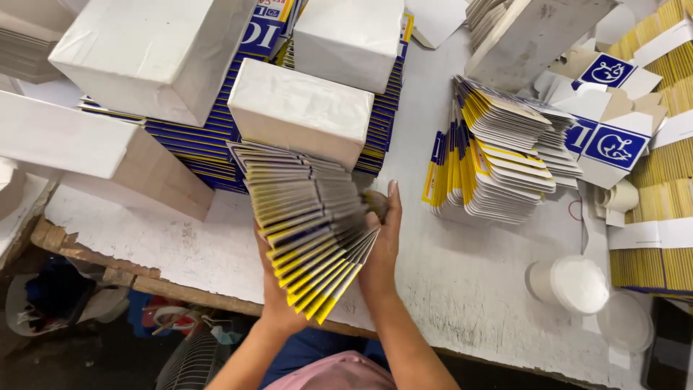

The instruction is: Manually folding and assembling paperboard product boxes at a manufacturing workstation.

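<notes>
A fanned stack of flat folded cartons [307, 217], grey with yellow and blue edges, is held between both my hands above the white worktable [462, 289]. My left hand [273, 292] supports the stack from below and is mostly hidden behind it. My right hand [382, 235] presses flat against the stack's right side, fingers pointing up. A white wrapped block [299, 108] stands just behind the stack's top end.
White wrapped blocks [151, 47] sit on blue and yellow carton stacks at the back left. Another fanned pile of cartons [491, 159] lies to the right. A white round tub [570, 283] and a clear lid [624, 321] sit at the right front. Yellow bundles [660, 217] line the right edge.
</notes>
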